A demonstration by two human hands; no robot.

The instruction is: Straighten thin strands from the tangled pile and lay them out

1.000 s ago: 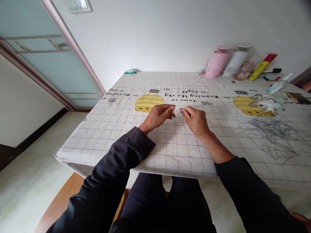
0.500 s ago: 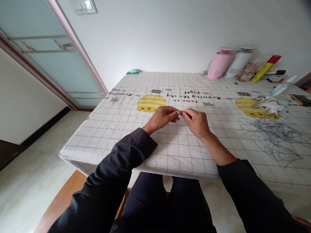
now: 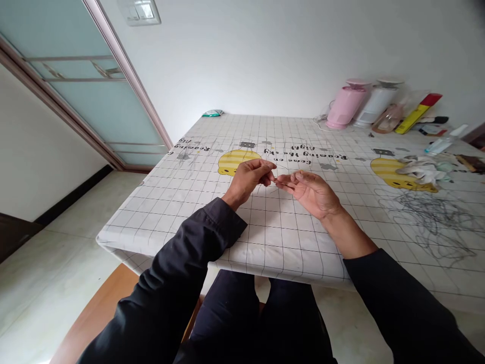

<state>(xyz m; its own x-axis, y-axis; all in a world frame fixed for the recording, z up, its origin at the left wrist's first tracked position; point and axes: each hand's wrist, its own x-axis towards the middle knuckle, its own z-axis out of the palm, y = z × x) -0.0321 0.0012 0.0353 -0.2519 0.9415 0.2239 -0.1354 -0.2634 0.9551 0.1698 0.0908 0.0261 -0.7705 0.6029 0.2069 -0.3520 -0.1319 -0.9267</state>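
Observation:
Over the middle of the checked tablecloth (image 3: 174, 202), my left hand (image 3: 250, 178) has its thumb and fingers pressed together in a pinch. What it holds, if anything, is too small to make out. Close on its right is my right hand (image 3: 312, 193), turned partly palm up with its fingers stretched out and the thumb apart. Its fingertips are beside those of my left hand. A loose tangle of dark thread (image 3: 435, 215) lies on the cloth to the right.
At the back right stand a pink cylinder (image 3: 345, 106), a white cylinder (image 3: 377, 105) and a yellow and red box (image 3: 417, 115). A crumpled cloth (image 3: 428, 169) and a clear bottle (image 3: 445, 141) lie at the right. A green and white packet (image 3: 213, 113) is at the back left.
My right hand has gone from a pinch to stretched fingers, and its palm has turned upward. My left hand stays pinched. The view has shifted slightly.

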